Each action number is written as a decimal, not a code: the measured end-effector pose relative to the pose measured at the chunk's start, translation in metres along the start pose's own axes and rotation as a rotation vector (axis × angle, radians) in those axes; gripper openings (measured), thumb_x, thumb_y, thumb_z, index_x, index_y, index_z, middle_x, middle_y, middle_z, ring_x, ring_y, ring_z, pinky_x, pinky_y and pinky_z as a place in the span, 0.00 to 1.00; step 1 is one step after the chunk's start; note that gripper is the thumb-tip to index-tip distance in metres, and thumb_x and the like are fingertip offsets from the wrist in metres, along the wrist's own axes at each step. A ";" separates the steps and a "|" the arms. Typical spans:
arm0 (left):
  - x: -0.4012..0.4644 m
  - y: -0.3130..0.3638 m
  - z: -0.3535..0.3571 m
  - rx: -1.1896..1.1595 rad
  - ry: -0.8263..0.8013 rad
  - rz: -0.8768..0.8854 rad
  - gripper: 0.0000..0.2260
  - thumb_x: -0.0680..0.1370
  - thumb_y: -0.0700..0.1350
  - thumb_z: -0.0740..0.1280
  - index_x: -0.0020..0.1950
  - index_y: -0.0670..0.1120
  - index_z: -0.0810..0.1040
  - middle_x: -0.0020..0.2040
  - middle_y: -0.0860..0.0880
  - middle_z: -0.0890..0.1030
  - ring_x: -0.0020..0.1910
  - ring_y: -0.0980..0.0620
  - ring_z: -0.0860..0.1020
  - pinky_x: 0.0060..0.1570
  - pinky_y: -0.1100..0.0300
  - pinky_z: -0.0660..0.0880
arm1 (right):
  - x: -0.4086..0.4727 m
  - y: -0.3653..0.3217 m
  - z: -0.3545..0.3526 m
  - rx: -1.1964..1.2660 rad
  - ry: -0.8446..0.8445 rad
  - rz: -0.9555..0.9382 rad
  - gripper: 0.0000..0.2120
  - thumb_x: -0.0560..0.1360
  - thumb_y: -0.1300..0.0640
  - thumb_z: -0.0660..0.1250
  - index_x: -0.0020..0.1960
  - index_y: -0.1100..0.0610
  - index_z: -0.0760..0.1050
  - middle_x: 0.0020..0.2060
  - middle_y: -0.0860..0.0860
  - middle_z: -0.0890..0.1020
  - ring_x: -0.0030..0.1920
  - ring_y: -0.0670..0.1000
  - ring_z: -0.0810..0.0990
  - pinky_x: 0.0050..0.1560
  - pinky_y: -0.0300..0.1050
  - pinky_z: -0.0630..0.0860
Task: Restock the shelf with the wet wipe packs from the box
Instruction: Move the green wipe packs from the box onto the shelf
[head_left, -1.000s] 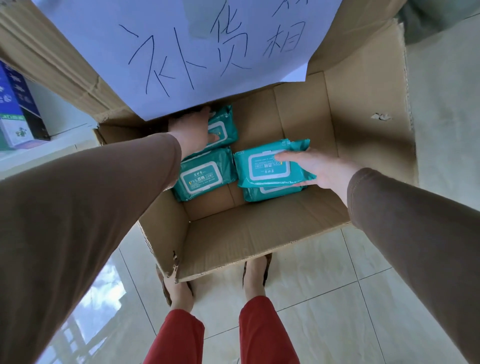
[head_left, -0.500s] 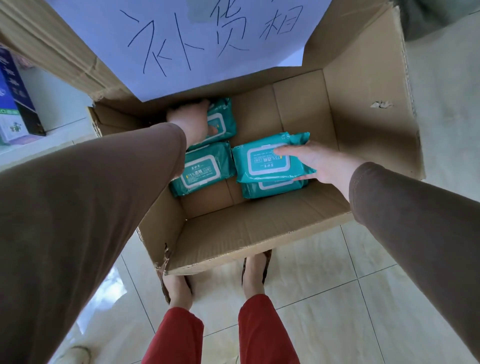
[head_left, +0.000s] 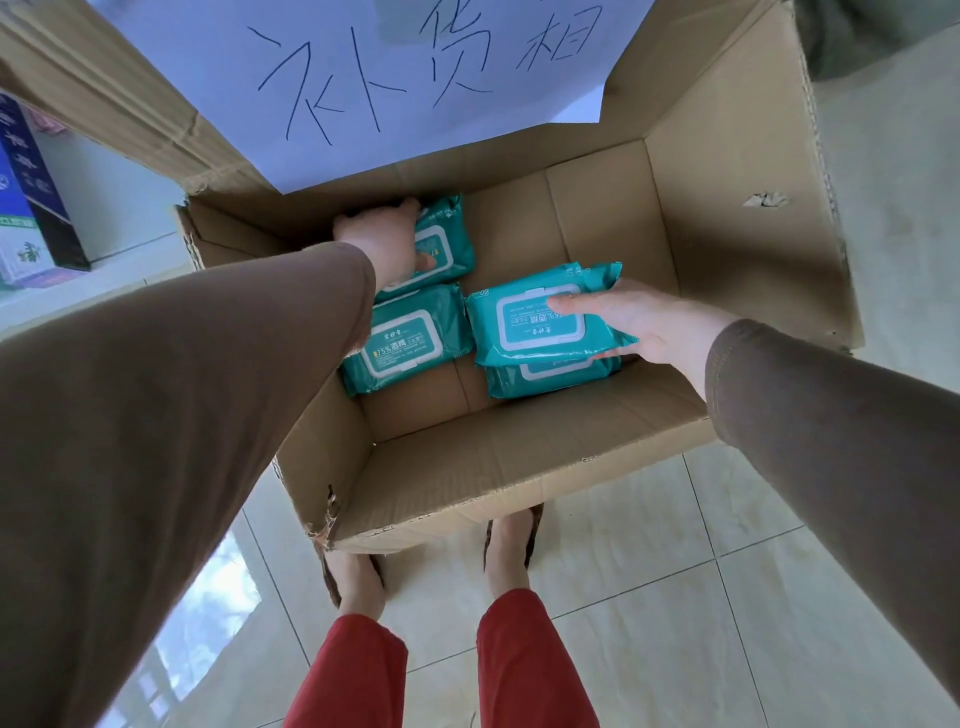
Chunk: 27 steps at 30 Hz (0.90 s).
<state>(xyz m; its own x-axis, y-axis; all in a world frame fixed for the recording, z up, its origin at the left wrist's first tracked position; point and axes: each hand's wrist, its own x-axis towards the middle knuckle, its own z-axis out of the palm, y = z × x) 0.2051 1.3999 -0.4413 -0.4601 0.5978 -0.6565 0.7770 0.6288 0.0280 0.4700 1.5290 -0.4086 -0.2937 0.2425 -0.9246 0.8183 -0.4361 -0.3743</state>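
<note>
Two feet in sandals (head_left: 511, 551) stand on the shiny floor tiles (head_left: 649, 597), just at the near edge of the cardboard box (head_left: 519, 457). Inside lie green wet wipe packs, marked "75%". The right hand (head_left: 631, 319) grips the top pack (head_left: 524, 322) of a small pile — fingers flat on top, thumb under. The left hand (head_left: 384, 239) curls over the far pack (head_left: 447, 244); another pack (head_left: 405, 338) lies beside. A white paper (head_left: 363, 78) with handwriting hangs on the far flap.
</note>
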 end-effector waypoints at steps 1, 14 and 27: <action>0.000 0.000 0.000 0.005 0.003 0.000 0.30 0.75 0.61 0.68 0.72 0.51 0.63 0.62 0.44 0.77 0.59 0.39 0.76 0.47 0.49 0.66 | 0.000 0.000 0.000 -0.002 0.002 -0.002 0.15 0.66 0.47 0.80 0.51 0.47 0.82 0.43 0.46 0.88 0.41 0.46 0.87 0.34 0.44 0.83; 0.002 0.003 0.004 0.028 0.006 -0.018 0.30 0.76 0.61 0.68 0.73 0.50 0.63 0.61 0.43 0.77 0.59 0.38 0.76 0.48 0.48 0.67 | -0.001 0.005 0.001 -0.001 0.039 0.009 0.16 0.68 0.45 0.79 0.53 0.47 0.82 0.43 0.45 0.88 0.41 0.45 0.87 0.35 0.44 0.83; -0.005 0.005 -0.002 0.019 0.007 -0.027 0.29 0.77 0.60 0.67 0.73 0.51 0.63 0.60 0.44 0.78 0.59 0.39 0.76 0.50 0.49 0.66 | -0.004 0.007 0.004 0.014 0.063 0.015 0.16 0.68 0.45 0.79 0.53 0.48 0.81 0.44 0.46 0.88 0.48 0.50 0.87 0.48 0.50 0.84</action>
<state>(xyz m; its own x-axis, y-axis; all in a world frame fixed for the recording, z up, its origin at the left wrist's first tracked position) 0.2105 1.4004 -0.4364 -0.4838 0.5843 -0.6515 0.7722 0.6354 -0.0036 0.4750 1.5219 -0.4078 -0.2494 0.2901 -0.9239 0.8150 -0.4523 -0.3621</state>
